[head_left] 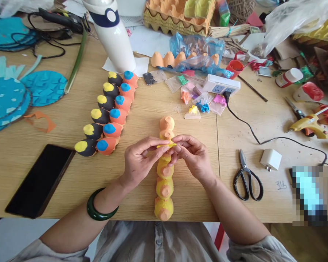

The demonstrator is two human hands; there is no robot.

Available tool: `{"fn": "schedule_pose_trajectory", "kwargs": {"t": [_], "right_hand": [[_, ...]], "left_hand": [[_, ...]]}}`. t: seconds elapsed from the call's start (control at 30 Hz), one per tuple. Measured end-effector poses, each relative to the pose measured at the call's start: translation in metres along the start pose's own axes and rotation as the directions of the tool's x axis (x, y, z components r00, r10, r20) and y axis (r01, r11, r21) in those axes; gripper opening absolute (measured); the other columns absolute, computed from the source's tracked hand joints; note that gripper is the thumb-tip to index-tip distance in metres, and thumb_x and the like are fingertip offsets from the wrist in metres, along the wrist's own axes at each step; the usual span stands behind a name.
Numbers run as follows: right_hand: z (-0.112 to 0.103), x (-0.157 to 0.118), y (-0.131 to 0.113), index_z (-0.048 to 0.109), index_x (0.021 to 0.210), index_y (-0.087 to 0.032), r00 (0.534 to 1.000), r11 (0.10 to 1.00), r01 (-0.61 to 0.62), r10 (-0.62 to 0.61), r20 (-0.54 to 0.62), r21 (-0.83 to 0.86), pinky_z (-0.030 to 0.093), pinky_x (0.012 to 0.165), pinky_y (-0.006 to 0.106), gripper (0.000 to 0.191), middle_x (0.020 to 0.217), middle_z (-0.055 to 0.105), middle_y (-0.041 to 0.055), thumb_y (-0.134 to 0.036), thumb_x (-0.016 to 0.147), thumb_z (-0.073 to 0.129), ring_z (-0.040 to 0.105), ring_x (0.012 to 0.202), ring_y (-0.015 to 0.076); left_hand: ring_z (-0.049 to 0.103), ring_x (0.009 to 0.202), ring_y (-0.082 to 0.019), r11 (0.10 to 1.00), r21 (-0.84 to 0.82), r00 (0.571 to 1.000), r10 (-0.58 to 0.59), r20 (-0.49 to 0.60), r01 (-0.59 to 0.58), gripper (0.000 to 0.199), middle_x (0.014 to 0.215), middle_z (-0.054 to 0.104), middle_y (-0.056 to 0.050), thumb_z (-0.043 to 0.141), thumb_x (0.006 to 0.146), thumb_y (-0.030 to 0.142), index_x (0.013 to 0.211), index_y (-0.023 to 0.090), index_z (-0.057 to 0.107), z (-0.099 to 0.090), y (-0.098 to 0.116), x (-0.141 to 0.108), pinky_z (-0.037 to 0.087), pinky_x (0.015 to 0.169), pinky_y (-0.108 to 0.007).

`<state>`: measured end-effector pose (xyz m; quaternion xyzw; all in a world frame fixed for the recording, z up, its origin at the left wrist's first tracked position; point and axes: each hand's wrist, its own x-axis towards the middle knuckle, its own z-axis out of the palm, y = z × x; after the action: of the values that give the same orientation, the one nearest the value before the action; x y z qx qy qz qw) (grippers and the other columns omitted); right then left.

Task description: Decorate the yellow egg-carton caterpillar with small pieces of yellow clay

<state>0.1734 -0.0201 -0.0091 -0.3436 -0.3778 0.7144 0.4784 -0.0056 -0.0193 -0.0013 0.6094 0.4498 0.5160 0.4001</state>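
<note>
Over carton strip (164, 187), both hands' fingers (151, 142) pinching yellow clay (168, 145), bags (192, 115) (clear) holding more

Surface finishes
Tabletop (142, 122): smooth wood grain. Egg-carton strip (165, 173), six o'clock: matt pulp. Phone (40, 181), eight o'clock: smooth, glossy.

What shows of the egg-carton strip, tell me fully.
The egg-carton strip is a single row of cups that look like molded pulp, tips up, on the wooden table. It runs away from the table's near edge. The nearer cups have yellow sides and peach tips; the farthest looks mostly peach. The left hand and right hand hold a yellow clay-like piece over it; contact is unclear.
</note>
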Motion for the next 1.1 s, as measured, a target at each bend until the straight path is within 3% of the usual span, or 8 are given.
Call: {"fn": "schedule_pose_trajectory", "kwargs": {"t": [0.27, 0.4, 0.47, 0.67, 0.8, 0.9, 1.0, 1.1], "right_hand": [[0.0065, -0.0008, -0.0014, 0.069, 0.091, -0.021, 0.992, 0.992, 0.05, -0.063, -0.111, -0.113, 0.064, 0.059, 0.031, 0.026, 0.073, 0.073, -0.0014, -0.043, 0.087, 0.082, 0.069, 0.057, 0.0136], [0.004, -0.0008, -0.0006, 0.068, 0.115, -0.023, 0.994, 0.991, 0.076, -0.084, -0.069, -0.114, 0.064, 0.065, 0.031, 0.036, 0.082, 0.075, 0.0001, -0.051, 0.093, 0.073, 0.072, 0.064, 0.0145], [0.0027, -0.0009, -0.0003, 0.067, 0.118, -0.023, 0.996, 0.992, 0.069, -0.076, -0.056, -0.106, 0.064, 0.065, 0.031, 0.039, 0.084, 0.075, 0.0008, -0.055, 0.096, 0.068, 0.072, 0.066, 0.0144], [0.0058, -0.0014, -0.0034, 0.066, 0.086, -0.02, 0.997, 0.99, 0.005, -0.015, -0.073, -0.14, 0.06, 0.053, 0.026, 0.033, 0.072, 0.072, -0.0014, -0.051, 0.089, 0.077, 0.066, 0.053, 0.0114], [0.008, -0.0011, -0.0067, 0.063, 0.079, -0.02, 0.991, 0.988, -0.001, -0.02, -0.133, -0.151, 0.057, 0.048, 0.024, 0.036, 0.069, 0.071, -0.002, -0.051, 0.088, 0.079, 0.065, 0.048, 0.0103], [0.0072, -0.0007, -0.0074, 0.062, 0.077, -0.02, 0.987, 0.989, -0.005, -0.018, -0.158, -0.149, 0.056, 0.047, 0.023, 0.038, 0.068, 0.07, -0.0019, -0.052, 0.089, 0.078, 0.063, 0.047, 0.0095], [0.0059, -0.0007, -0.0067, 0.065, 0.087, -0.02, 0.992, 0.99, -0.024, 0.006, -0.129, -0.141, 0.059, 0.05, 0.025, 0.037, 0.072, 0.071, -0.0005, -0.056, 0.093, 0.07, 0.064, 0.052, 0.0108], [0.0057, -0.001, -0.0057, 0.066, 0.106, -0.021, 0.996, 0.994, -0.011, 0.002, -0.085, -0.106, 0.064, 0.055, 0.028, 0.038, 0.077, 0.072, -0.0012, -0.053, 0.089, 0.076, 0.067, 0.059, 0.0128]], "left_hand": [[0.079, 0.079, -0.015, 0.997, -0.066, 0.997, -0.044, 0.065, 0.048, 0.008, 0.096, 0.082, -0.002, 0.077, 0.092, 0.028, 0.097, 0.022, 0.08, 0.0003, -0.0042, -0.0028, 0.067, 0.075, -0.024], [0.078, 0.083, -0.014, 0.999, -0.021, 0.999, -0.027, 0.027, 0.027, 0.009, 0.097, 0.082, -0.001, 0.076, 0.093, 0.026, 0.1, 0.022, 0.08, -0.0009, -0.0042, -0.0022, 0.065, 0.074, -0.022], [0.077, 0.085, -0.013, 1.0, 0.005, 1.0, 0.008, 0.019, -0.009, 0.009, 0.096, 0.082, -0.001, 0.075, 0.094, 0.023, 0.101, 0.023, 0.08, -0.0017, -0.0042, -0.0014, 0.063, 0.073, -0.02], [0.075, 0.082, -0.012, 0.995, 0.011, 0.993, 0.095, 0.065, -0.096, 0.015, 0.092, 0.079, -0.001, 0.076, 0.093, 0.019, 0.105, 0.025, 0.082, -0.0025, -0.0064, -0.0001, 0.063, 0.076, -0.022], [0.077, 0.088, -0.016, 0.997, -0.073, 0.995, 0.018, 0.096, -0.011, 0.035, 0.102, 0.079, -0.003, 0.082, 0.087, 0.025, 0.122, 0.026, 0.078, -0.0022, -0.0081, -0.0014, 0.066, 0.08, -0.025], [0.078, 0.085, -0.016, 0.997, -0.072, 0.997, -0.014, 0.075, 0.019, 0.023, 0.101, 0.079, -0.003, 0.08, 0.089, 0.025, 0.112, 0.024, 0.08, -0.0018, -0.0083, -0.002, 0.066, 0.077, -0.025], [0.075, 0.077, -0.012, 0.999, -0.052, 0.999, -0.006, 0.037, 0.008, 0.011, 0.092, 0.079, 0.0, 0.076, 0.093, 0.023, 0.102, 0.024, 0.081, -0.0017, -0.0076, -0.0015, 0.064, 0.07, -0.021], [0.074, 0.074, -0.012, 0.998, -0.05, 0.999, -0.02, 0.044, 0.023, 0.008, 0.089, 0.079, -0.001, 0.075, 0.094, 0.025, 0.1, 0.023, 0.08, -0.0022, -0.0074, -0.0012, 0.063, 0.068, -0.021]]}}
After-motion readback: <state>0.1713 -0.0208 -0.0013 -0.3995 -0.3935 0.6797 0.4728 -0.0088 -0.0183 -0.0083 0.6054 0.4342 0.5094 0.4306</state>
